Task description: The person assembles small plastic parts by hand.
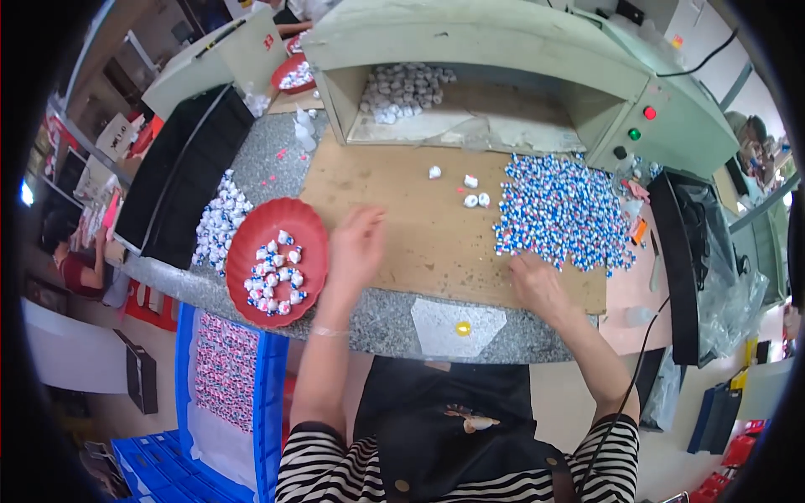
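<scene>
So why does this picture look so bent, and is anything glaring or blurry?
Head view: the fisheye lens likely bows the grey speckled bench's front edge, and the corners go black; head view: a bright patch glares at far left; head view: the left hand looks slightly soft, possibly from motion.

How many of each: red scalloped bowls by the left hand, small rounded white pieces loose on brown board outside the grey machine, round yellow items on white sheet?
Red scalloped bowl: 1
Small rounded white pieces: 4
Round yellow item: 1
Total: 6
</scene>
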`<act>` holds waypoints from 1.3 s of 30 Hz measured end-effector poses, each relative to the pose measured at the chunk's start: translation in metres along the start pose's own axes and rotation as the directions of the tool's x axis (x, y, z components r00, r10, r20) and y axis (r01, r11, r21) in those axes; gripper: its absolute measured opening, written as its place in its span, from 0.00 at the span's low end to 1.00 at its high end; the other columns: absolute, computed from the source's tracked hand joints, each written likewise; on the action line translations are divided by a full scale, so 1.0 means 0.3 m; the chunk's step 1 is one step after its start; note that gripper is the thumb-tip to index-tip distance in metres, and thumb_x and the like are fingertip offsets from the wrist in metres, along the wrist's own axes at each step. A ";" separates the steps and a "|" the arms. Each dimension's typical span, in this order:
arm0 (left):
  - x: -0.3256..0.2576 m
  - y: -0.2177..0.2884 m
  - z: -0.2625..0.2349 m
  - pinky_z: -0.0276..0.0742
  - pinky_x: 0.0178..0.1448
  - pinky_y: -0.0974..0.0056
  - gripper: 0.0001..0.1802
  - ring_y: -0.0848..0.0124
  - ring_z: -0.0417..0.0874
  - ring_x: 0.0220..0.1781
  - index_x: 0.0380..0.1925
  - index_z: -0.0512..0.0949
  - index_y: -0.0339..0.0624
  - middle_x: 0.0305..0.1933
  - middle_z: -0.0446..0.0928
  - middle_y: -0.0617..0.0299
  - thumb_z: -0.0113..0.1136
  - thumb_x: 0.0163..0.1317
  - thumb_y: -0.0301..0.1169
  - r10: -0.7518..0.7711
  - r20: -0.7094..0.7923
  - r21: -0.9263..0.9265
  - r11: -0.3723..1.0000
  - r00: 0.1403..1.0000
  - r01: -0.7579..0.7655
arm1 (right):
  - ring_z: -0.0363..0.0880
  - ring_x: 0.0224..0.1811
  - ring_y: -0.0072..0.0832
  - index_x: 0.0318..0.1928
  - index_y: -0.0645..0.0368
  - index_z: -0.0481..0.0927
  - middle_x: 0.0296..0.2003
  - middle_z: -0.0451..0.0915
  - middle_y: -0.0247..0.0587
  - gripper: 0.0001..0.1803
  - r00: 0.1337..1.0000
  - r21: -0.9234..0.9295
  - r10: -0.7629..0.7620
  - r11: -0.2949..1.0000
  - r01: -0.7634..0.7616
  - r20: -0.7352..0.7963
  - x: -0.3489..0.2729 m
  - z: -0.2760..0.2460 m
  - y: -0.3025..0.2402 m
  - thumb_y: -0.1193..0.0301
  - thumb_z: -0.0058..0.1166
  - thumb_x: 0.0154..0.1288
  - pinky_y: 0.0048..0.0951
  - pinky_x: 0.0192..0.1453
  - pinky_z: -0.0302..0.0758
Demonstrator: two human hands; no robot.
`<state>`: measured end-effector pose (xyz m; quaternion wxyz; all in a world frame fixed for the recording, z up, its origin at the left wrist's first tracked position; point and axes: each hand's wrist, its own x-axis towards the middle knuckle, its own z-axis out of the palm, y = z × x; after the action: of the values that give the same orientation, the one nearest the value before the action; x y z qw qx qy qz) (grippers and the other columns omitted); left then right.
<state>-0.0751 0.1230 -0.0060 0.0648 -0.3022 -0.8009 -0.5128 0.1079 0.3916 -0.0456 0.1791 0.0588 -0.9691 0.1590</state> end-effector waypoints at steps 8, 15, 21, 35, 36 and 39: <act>0.297 -0.228 0.436 0.77 0.49 0.49 0.19 0.46 0.80 0.41 0.48 0.75 0.39 0.44 0.78 0.47 0.59 0.53 0.24 0.140 0.104 0.307 0.937 0.985 -0.166 | 0.79 0.35 0.48 0.37 0.62 0.80 0.33 0.77 0.50 0.07 0.985 0.144 0.161 0.975 -0.169 0.063 -0.077 -0.051 -0.027 0.80 0.55 0.56 0.42 0.36 0.76; 0.112 0.013 0.305 0.77 0.48 0.70 0.15 0.76 0.79 0.42 0.50 0.76 0.37 0.39 0.78 0.63 0.60 0.62 0.25 -0.348 0.466 -0.592 0.561 0.814 0.579 | 0.80 0.34 0.49 0.36 0.61 0.81 0.32 0.78 0.50 0.06 0.964 0.040 0.261 0.964 -0.263 0.054 -0.096 -0.016 0.015 0.78 0.58 0.56 0.43 0.35 0.76; -0.344 0.054 0.066 0.78 0.49 0.70 0.17 0.73 0.81 0.44 0.53 0.74 0.34 0.52 0.78 0.51 0.56 0.63 0.20 -0.387 0.518 -0.690 0.337 0.763 0.640 | 0.79 0.31 0.47 0.33 0.61 0.80 0.29 0.78 0.49 0.03 0.978 -0.014 0.202 0.979 -0.202 0.060 -0.084 -0.050 -0.035 0.77 0.57 0.57 0.43 0.34 0.75; -0.501 0.109 0.033 0.78 0.51 0.69 0.19 0.73 0.81 0.43 0.53 0.75 0.34 0.47 0.79 0.59 0.59 0.61 0.18 -0.337 0.496 -0.769 0.258 0.800 0.585 | 0.80 0.36 0.47 0.35 0.62 0.81 0.33 0.79 0.49 0.06 0.980 0.007 0.148 0.989 -0.150 0.132 -0.073 -0.051 -0.023 0.76 0.58 0.56 0.42 0.39 0.76; -0.504 0.110 0.039 0.78 0.51 0.69 0.19 0.73 0.81 0.44 0.53 0.75 0.34 0.47 0.79 0.59 0.59 0.60 0.18 -0.342 0.488 -0.783 0.234 0.803 0.576 | 0.80 0.35 0.48 0.35 0.62 0.80 0.33 0.79 0.50 0.05 0.983 0.029 0.156 0.987 -0.159 0.100 -0.076 -0.053 -0.032 0.76 0.57 0.57 0.44 0.38 0.76; -0.525 0.096 0.033 0.78 0.52 0.69 0.19 0.73 0.81 0.44 0.53 0.74 0.34 0.47 0.79 0.59 0.59 0.60 0.18 -0.350 0.475 -0.789 0.237 0.808 0.567 | 0.80 0.34 0.49 0.34 0.64 0.80 0.33 0.80 0.50 0.04 0.987 0.121 0.109 0.985 -0.123 0.122 -0.087 -0.058 -0.107 0.77 0.58 0.57 0.43 0.38 0.76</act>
<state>0.0701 0.0740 -0.0532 -0.3443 -0.0870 -0.4413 -0.8241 0.1432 0.3686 -0.0307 0.1092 0.0226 -0.9674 0.2276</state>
